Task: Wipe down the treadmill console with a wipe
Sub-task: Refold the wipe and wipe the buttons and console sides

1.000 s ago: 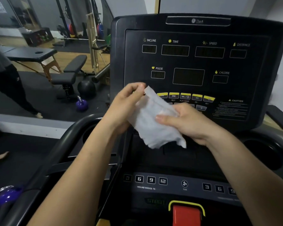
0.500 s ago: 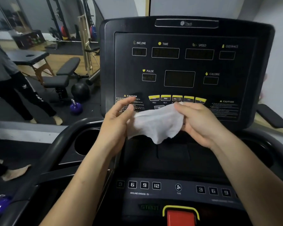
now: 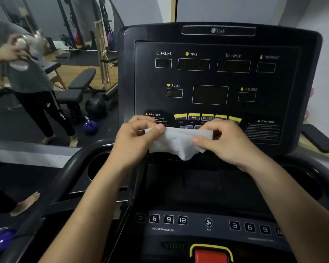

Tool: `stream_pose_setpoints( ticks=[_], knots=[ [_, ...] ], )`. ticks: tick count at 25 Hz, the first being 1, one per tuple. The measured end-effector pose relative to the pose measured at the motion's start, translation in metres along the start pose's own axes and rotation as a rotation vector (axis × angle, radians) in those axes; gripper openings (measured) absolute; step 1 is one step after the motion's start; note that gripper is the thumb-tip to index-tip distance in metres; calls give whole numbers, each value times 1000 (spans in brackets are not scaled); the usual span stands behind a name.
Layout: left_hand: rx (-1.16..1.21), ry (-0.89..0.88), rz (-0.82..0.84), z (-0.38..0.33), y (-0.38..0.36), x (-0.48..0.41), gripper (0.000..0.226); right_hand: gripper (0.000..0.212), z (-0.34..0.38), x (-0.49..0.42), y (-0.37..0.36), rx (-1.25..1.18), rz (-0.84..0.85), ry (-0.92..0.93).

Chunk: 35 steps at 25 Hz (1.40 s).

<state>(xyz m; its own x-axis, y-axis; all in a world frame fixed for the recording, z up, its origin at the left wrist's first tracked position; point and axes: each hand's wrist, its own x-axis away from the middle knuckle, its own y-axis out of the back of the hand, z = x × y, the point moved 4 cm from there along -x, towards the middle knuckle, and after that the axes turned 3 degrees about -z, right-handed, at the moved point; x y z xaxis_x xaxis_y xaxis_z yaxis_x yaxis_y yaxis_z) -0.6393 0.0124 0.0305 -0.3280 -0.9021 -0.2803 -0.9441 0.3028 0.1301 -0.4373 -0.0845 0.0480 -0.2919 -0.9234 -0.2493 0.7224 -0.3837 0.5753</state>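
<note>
Both hands stretch the wipe (image 3: 179,142) before the treadmill console (image 3: 218,78)

Left hand (image 3: 135,141) pinches its nine o'clock edge; right hand (image 3: 228,141) pinches three o'clock; wipe sags between, covering lower buttons.

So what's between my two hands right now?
In the head view, the white wipe stretches between the left hand and the right hand, each pinching one end. Behind it is the treadmill console.
</note>
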Motion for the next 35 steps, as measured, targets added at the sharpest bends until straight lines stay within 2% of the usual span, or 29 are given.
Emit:
stream_pose_setpoints(
  ticks=[1, 3, 4, 6, 8, 10, 11, 12, 14, 15, 16, 17, 19, 20, 22, 24, 27, 30, 35],
  knots=[
    [131, 58, 40, 0, 0, -1, 22, 4, 1, -1, 0, -157, -3, -35],
    [392, 213, 127, 2, -6, 1, 20, 15, -1, -2, -8, -568, 83, -166],
    [449, 253, 159, 4, -9, 3, 16, 20, 0, -2, -12, -725, 116, -224],
    [476, 258, 206, 9, -13, 6, 15, 23, 0, 1, -19, -910, 98, -342],
    [483, 276, 180, 17, -10, 6, 36, 20, 4, 2, -26, -908, 79, -453],
    [400, 293, 15, 30, -1, 4, 39, 17, 22, -13, -28, -754, 85, -449],
    [337, 288, -102, 36, 3, 4, 33, 18, 37, -29, -22, -628, 30, -348],
    [287, 276, -220, 43, 7, 4, 27, 20, 58, -52, -10, -440, -81, -161],
    [241, 242, -382, 52, 12, 6, 23, 24, 118, -90, 9, -15, -341, 365],
    [211, 226, -414, 56, 12, 7, 23, 20, 141, -102, 6, 152, -362, 583],
    [142, 199, -423, 58, 12, 7, 22, 19, 152, -111, -5, 342, -294, 702],
    [33, 159, -424, 57, 14, 8, 21, 19, 151, -119, -21, 581, -182, 740],
    [-225, -6, -429, 50, 20, 12, 24, 26, 113, -122, -54, 1035, 50, 698],
    [-350, -132, -415, 47, 21, 13, 30, 31, 97, -118, -62, 1127, 99, 724],
    [-566, -270, -284, 48, 13, 14, 51, 36, 81, -109, -63, 1102, 107, 791],
    [-731, -261, -143, 56, 1, 14, 65, 34, 82, -110, -61, 1042, 7, 879],
    [-833, -220, -99, 61, -10, 15, 67, 34, 91, -124, -75, 1085, -54, 959],
    [-808, -204, -114, 63, -10, 14, 67, 57, 81, -126, -91, 1122, 13, 950],
    [-678, -277, -96, 67, 4, 15, 58, 61, 36, -85, -116, 1208, 357, 1123]
  ],
)
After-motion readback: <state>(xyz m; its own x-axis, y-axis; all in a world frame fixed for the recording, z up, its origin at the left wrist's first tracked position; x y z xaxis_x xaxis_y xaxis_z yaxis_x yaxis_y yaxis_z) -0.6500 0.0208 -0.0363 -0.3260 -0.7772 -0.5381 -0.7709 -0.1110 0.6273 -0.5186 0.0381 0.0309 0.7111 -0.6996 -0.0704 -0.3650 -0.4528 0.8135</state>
